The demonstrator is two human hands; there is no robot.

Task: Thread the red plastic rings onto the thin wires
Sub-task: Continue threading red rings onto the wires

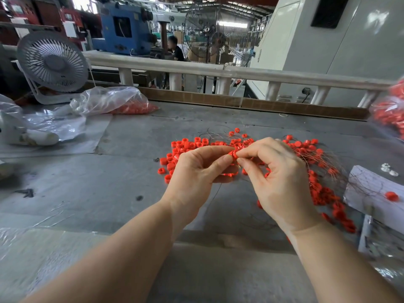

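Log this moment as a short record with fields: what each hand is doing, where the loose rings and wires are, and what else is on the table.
left hand: pinches red ring
right hand: pinches at the same ring
loose rings: scattered on grey table
thin wires: fanned out at right
bag of rings: far left
desk fan: far left corner

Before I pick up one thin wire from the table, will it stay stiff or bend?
Probably it bends: the thin wires lie in loose curves beside the right hand. They look very light. They cross among the red rings, so one may drag others.
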